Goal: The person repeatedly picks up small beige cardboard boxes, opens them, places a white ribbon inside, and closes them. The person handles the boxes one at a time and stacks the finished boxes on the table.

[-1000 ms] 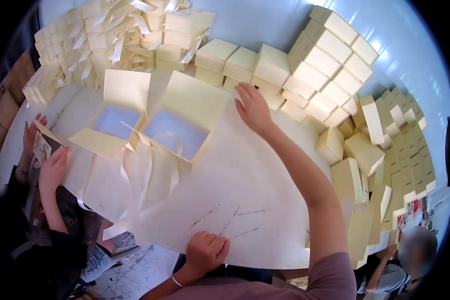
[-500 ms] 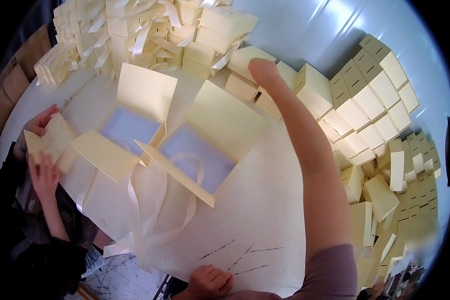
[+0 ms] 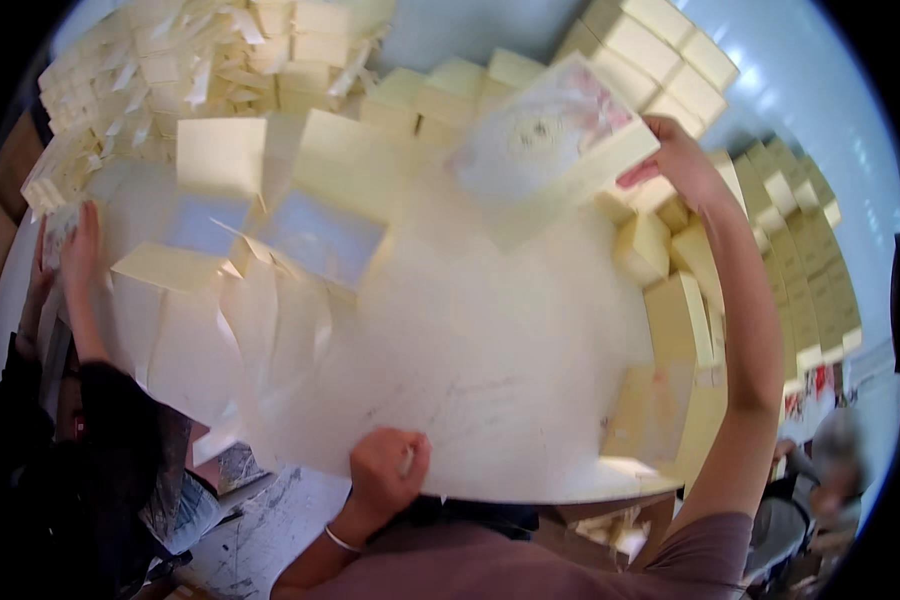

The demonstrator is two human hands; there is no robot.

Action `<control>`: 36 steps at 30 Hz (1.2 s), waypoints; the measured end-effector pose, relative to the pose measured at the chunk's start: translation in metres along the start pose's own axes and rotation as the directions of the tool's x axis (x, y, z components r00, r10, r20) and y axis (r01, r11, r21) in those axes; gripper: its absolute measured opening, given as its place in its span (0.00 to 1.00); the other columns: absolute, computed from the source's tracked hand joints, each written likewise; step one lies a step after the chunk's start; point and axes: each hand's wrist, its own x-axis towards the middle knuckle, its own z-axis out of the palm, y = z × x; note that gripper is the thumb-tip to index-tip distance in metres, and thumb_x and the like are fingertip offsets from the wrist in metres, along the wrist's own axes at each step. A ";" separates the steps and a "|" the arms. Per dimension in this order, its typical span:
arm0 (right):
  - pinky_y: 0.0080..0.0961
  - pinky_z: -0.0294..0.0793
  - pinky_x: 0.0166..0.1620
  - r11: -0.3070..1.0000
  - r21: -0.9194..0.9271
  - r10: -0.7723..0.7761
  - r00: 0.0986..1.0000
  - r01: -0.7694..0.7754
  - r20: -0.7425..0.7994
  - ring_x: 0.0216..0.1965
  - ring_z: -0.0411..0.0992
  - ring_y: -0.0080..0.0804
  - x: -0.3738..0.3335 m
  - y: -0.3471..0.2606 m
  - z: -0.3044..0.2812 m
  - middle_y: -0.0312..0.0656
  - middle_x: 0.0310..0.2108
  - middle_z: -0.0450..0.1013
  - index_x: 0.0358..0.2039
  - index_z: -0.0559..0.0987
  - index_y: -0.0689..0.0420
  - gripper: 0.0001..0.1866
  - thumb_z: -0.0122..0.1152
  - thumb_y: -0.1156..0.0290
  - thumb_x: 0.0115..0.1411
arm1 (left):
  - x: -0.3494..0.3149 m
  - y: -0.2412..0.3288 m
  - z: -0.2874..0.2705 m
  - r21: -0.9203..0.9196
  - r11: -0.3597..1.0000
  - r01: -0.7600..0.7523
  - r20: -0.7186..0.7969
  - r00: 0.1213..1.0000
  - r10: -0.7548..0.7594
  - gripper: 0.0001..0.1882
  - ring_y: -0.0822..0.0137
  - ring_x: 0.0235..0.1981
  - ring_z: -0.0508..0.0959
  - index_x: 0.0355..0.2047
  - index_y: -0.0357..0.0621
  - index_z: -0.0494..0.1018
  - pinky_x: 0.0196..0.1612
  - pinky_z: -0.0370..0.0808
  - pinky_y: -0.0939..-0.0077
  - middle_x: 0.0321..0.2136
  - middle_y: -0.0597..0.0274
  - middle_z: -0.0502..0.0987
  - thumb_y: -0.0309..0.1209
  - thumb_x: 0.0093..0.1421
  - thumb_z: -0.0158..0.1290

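Bright table [image 3: 490, 410]; motion blur smears the patterned box [image 3: 545, 140]; black, bending fisheye edges.

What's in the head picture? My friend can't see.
The right hand holds a pale box over a white table; the left hand is curled near the table's edge. Two open boxes sit centre-left, stacked boxes behind, another person's hands far left.

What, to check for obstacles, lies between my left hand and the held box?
Head view: only faintly marked tabletop between the left hand and the box.
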 end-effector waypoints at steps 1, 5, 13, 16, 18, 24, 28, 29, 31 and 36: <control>0.22 0.75 0.29 0.996 0.025 0.086 0.995 -0.087 0.053 0.23 0.73 0.30 -0.031 0.014 -0.001 0.46 0.26 0.72 0.34 0.72 0.68 0.12 0.45 0.74 0.51 | 0.002 0.003 -0.001 -0.041 0.999 0.002 0.001 1.000 -0.002 0.07 0.56 0.22 0.71 0.24 0.38 0.69 0.26 0.67 0.70 0.21 0.55 0.71 0.25 0.43 0.53; 0.23 0.74 0.30 0.936 0.114 0.252 0.860 -0.333 0.444 0.22 0.72 0.29 -0.106 0.097 0.045 0.44 0.26 0.72 0.33 0.72 0.67 0.12 0.47 0.73 0.50 | 0.041 0.062 -0.005 0.146 0.936 -0.320 0.086 0.947 0.310 0.19 0.48 0.34 0.69 0.37 0.37 0.68 0.40 0.67 0.64 0.36 0.48 0.70 0.32 0.44 0.55; 0.32 0.69 0.33 0.949 -0.303 -0.058 0.992 0.091 0.116 0.29 0.71 0.39 -0.106 0.147 0.114 0.49 0.28 0.72 0.30 0.72 0.65 0.15 0.43 0.65 0.57 | 0.071 0.115 0.053 0.622 0.704 -0.342 0.677 0.687 -0.264 0.35 0.47 0.37 0.73 0.45 0.26 0.59 0.34 0.73 0.66 0.39 0.28 0.65 0.39 0.41 0.56; 0.33 0.65 0.41 0.996 -0.047 0.076 0.992 -0.081 -0.098 0.34 0.70 0.38 -0.117 0.128 0.148 0.50 0.32 0.72 0.39 0.68 0.64 0.19 0.42 0.59 0.59 | 0.079 0.112 0.069 0.631 0.561 -0.536 0.744 0.623 -0.241 0.36 0.46 0.32 0.75 0.44 0.24 0.58 0.32 0.74 0.64 0.34 0.28 0.68 0.38 0.40 0.57; 0.33 0.62 0.46 0.945 0.256 0.244 0.960 -0.204 -0.139 0.41 0.67 0.37 -0.118 0.131 0.169 0.50 0.38 0.70 0.46 0.63 0.65 0.26 0.37 0.53 0.60 | 0.075 0.116 0.082 0.694 0.394 -0.602 0.707 0.673 -0.216 0.34 0.47 0.31 0.75 0.45 0.23 0.58 0.30 0.74 0.63 0.32 0.29 0.70 0.36 0.42 0.55; 0.35 0.49 0.54 0.881 0.422 0.330 0.918 -0.215 -0.221 0.46 0.64 0.38 -0.118 0.126 0.166 0.46 0.40 0.69 0.50 0.63 0.58 0.32 0.27 0.45 0.59 | 0.120 0.120 0.054 0.479 0.876 -0.052 0.709 0.611 -0.351 0.26 0.61 0.30 0.76 0.46 0.28 0.60 0.28 0.74 0.67 0.31 0.43 0.73 0.31 0.47 0.48; 0.35 0.52 0.52 0.955 -0.078 0.279 0.957 -0.285 -0.083 0.44 0.65 0.36 -0.135 0.087 0.169 0.42 0.35 0.71 0.42 0.71 0.57 0.32 0.32 0.41 0.56 | 0.120 0.092 0.006 0.057 0.861 0.506 0.732 0.564 -0.381 0.23 0.69 0.32 0.75 0.46 0.32 0.62 0.29 0.73 0.74 0.33 0.55 0.73 0.28 0.49 0.45; 0.35 0.54 0.51 0.937 -0.277 0.210 0.977 -0.214 -0.043 0.43 0.65 0.36 -0.135 0.084 0.172 0.41 0.35 0.71 0.41 0.73 0.57 0.33 0.34 0.40 0.55 | 0.112 0.080 0.004 -0.073 0.818 0.570 0.695 0.618 -0.369 0.21 0.70 0.32 0.74 0.46 0.33 0.62 0.30 0.73 0.75 0.34 0.56 0.72 0.28 0.50 0.44; 0.29 0.58 0.45 0.979 -0.157 0.106 0.984 -0.128 -0.143 0.38 0.66 0.32 -0.132 0.089 0.183 0.39 0.31 0.71 0.33 0.74 0.57 0.30 0.44 0.40 0.51 | 0.085 0.054 0.000 -0.335 0.688 0.643 0.594 0.711 -0.375 0.19 0.70 0.32 0.74 0.44 0.33 0.63 0.32 0.73 0.76 0.35 0.57 0.72 0.27 0.51 0.42; 0.19 0.61 0.39 0.657 0.723 0.241 0.968 -0.211 0.064 0.31 0.64 0.25 -0.117 0.094 0.166 0.34 0.26 0.67 0.25 0.71 0.57 0.21 0.53 0.49 0.49 | 0.046 0.038 0.000 -0.588 0.502 0.634 0.451 0.773 -0.446 0.16 0.71 0.32 0.74 0.45 0.33 0.63 0.33 0.72 0.78 0.35 0.56 0.72 0.27 0.55 0.41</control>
